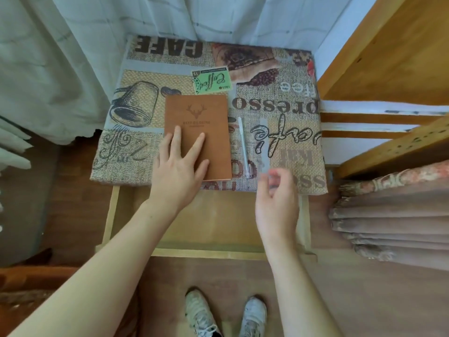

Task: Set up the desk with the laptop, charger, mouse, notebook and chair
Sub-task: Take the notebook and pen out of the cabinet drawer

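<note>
My left hand (178,164) presses flat on the notebook (197,136) to steady it; my right hand (277,193), loosely curled and empty, hovers right of it near the pen (243,147).

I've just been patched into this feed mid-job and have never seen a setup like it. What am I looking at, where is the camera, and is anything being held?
There is no machine here: a person works with two bare hands. The single picture comes from a wide-angle camera worn on the head, looking forward and down, so the arms reach in from below and white sneakers show at the bottom edge.

The surface is a small desk covered by a coffee-themed printed cloth. On it lie a brown leather-look notebook with a stag emblem and, just to its right, a slim white pen.

The left hand rests flat on the notebook's lower part, fingers straight. The right hand hovers near the pen's lower end, loosely curled and blurred; it appears to hold nothing.
</note>
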